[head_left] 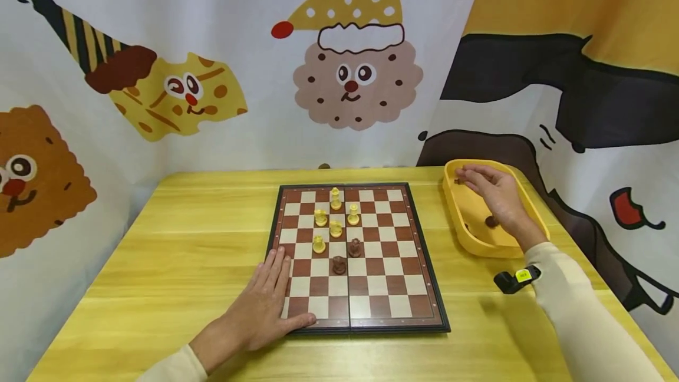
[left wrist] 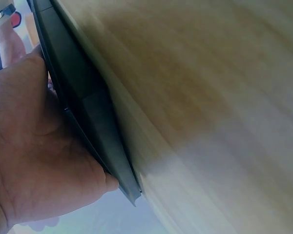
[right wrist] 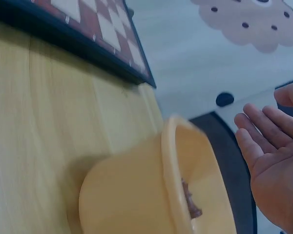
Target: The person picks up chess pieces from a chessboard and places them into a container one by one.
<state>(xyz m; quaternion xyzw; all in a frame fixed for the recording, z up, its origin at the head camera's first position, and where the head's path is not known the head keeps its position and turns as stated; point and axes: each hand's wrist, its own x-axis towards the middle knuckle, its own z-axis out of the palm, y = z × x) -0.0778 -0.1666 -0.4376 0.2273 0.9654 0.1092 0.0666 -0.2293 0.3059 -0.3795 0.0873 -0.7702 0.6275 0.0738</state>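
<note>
Chessboard: reddish-brown and cream checks, black edge. Light chessmen: pale yellow. Dark chessmen: deep brown. Tray: plain orange-yellow. Tabletop: yellow, streaked wood grain. Sleeves: plain cream. Wrist device: black, bright yellow patch. Backdrop facing me: white, printed with cartoon figures; spotted cap, mustard, white dots, red tip; cone hat, black and yellow stripes.

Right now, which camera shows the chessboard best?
The head view: it looks down on nearly the whole chessboard, though the left hand covers part of one side. The left wrist view shows mainly its dark side; the right wrist view, just one corner.
</note>
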